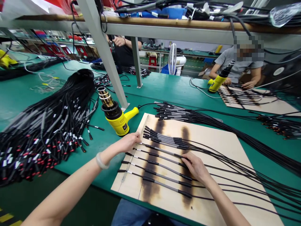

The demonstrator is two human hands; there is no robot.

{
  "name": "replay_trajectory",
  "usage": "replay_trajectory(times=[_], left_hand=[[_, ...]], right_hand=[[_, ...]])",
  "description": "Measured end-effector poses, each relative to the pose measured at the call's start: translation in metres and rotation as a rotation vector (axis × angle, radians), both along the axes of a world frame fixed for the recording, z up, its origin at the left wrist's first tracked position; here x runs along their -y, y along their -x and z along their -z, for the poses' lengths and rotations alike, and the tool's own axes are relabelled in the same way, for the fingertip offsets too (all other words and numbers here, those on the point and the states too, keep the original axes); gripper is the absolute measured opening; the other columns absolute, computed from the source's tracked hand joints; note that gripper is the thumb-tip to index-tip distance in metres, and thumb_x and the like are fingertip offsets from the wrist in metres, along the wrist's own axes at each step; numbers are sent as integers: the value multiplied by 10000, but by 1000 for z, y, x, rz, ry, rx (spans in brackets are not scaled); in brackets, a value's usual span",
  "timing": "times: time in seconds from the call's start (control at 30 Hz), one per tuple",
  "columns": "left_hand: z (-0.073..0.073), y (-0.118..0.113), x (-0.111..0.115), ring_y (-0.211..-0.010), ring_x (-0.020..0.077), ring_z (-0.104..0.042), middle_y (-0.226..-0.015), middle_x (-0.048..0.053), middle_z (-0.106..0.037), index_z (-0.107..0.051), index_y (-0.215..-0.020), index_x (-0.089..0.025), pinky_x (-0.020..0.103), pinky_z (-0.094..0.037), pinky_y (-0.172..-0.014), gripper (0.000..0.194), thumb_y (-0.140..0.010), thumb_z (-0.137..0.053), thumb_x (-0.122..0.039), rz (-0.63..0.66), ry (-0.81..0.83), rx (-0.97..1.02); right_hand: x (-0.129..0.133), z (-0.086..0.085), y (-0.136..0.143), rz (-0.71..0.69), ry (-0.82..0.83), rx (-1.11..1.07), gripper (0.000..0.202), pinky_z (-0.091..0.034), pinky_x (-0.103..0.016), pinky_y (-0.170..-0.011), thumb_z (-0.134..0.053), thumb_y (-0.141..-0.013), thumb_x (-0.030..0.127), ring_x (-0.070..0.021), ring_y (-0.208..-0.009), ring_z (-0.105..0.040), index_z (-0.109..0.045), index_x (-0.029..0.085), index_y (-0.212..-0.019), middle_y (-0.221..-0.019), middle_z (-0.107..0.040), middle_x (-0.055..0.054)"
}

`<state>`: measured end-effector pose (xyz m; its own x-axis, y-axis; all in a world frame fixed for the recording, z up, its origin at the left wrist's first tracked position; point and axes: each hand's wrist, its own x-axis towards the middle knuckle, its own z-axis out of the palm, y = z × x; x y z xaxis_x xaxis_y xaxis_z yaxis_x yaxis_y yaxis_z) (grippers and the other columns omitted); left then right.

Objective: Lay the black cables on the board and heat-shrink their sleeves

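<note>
We hold one grey-sleeved black cable [162,150] left to right across the scorched wooden board [211,135]: our left hand [129,142] apparently pinches its tip by the board's left edge, our right hand [195,166] pinches it over the board's right scorch mark [185,131].

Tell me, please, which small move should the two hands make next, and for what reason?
Perhaps the left hand and right hand should settle the grey-sleeved cable between them parallel to the nearer cables, because those lie spaced apart on the wooden board, while the farther cables are bunched close together.
</note>
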<state>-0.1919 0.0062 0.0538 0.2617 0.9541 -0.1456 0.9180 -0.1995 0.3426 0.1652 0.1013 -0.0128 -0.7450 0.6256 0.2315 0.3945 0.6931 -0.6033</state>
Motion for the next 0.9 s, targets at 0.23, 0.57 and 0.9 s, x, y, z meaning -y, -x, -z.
replay_trajectory(times=[0.23,0.57,0.9], left_hand=[[6,5,2,-742,155,-469,-845,42,-466,-602,-787,-160,262,-371,-659,287,-761,-358,-11,17,30,11],[4,-2,2,-693,161,-447,-801,42,-467,-621,-792,-168,263,-352,-614,289,-755,-371,-29,4,26,-77],[-2,-5,2,-670,153,-475,-803,40,-479,-651,-838,-163,256,-365,-599,313,-798,-369,-33,-8,12,-56]], right_hand=[[2,1,3,-11,0,-15,167,-486,-274,-665,-426,-943,247,-168,-735,-601,-578,191,-905,-795,-595,-41],[-7,3,-18,-11,-19,46,203,-499,-308,-694,-416,-952,263,-185,-779,-582,-606,197,-933,-833,-579,-64],[-9,3,-32,-29,-35,77,177,-489,-318,-706,-431,-940,227,-190,-805,-550,-601,182,-936,-861,-550,-75]])
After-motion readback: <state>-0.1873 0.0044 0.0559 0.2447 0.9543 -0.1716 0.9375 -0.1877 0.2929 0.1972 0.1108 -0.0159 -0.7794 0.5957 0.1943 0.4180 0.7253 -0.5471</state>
